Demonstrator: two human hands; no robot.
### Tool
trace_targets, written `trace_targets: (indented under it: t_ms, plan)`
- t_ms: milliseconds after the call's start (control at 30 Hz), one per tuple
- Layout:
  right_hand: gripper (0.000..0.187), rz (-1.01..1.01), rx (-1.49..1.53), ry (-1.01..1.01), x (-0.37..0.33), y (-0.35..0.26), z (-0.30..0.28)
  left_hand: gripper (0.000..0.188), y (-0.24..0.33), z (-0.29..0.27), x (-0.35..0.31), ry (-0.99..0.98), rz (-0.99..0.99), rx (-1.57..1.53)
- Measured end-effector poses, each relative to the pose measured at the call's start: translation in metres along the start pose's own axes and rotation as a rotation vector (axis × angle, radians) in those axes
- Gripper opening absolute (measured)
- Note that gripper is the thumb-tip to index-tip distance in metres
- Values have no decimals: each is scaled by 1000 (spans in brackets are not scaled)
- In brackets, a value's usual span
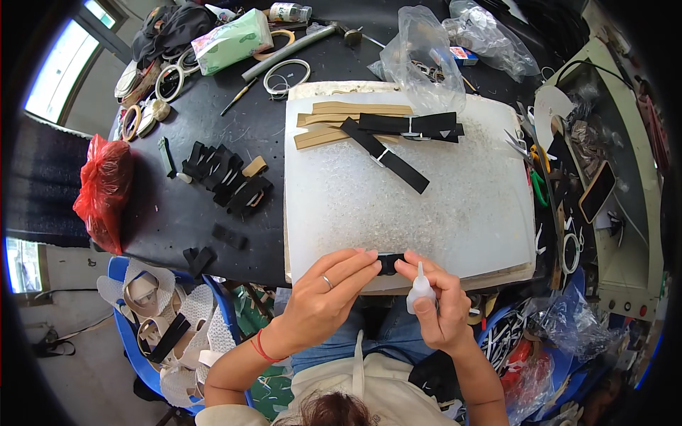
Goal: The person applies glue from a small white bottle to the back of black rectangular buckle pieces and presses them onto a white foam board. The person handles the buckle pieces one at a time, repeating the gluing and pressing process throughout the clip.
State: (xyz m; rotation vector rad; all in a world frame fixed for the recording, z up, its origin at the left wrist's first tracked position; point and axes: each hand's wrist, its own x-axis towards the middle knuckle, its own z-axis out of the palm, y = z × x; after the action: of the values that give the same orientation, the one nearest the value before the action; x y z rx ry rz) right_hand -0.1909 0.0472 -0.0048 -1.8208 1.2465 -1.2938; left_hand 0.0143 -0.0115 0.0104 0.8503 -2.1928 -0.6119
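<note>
At the near edge of the white board (398, 220), a short black strap (388, 265) lies between my two hands. My left hand (334, 287) holds its left end, fingers pressed together. The thumb and fingers of my right hand (446, 305) are closed round a small white squeeze bottle (420, 292), its pointed nozzle upward. That hand's index fingertip also touches the strap's right end. Farther up the board, black straps with silver buckles (398, 165) lie partly over several tan strips (320, 138). My fingers hide the ends of the held strap.
Black strap loops (220, 174) lie left of the board, with a red plastic bag (106, 192) beyond. A hammer (298, 50) and a clear bag (426, 53) are at the back. Scissors (543, 153) and a phone (597, 192) lie right. A blue basket (122, 341) holds pale shoe parts.
</note>
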Motion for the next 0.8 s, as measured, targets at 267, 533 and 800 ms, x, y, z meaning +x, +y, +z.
trace_targets:
  t_ms: [267, 533, 800]
  plan:
    - [33, 12, -170, -37, 5, -14, 1, 34, 5, -1, 2, -96, 75, 207]
    - [40, -48, -364, -141, 11, -20, -6, 48, 14, -3, -10, -233, 162, 528]
    - [33, 32, -411, -94, 23, -30, 0, 48, 15, 14, -17, -139, 54, 481]
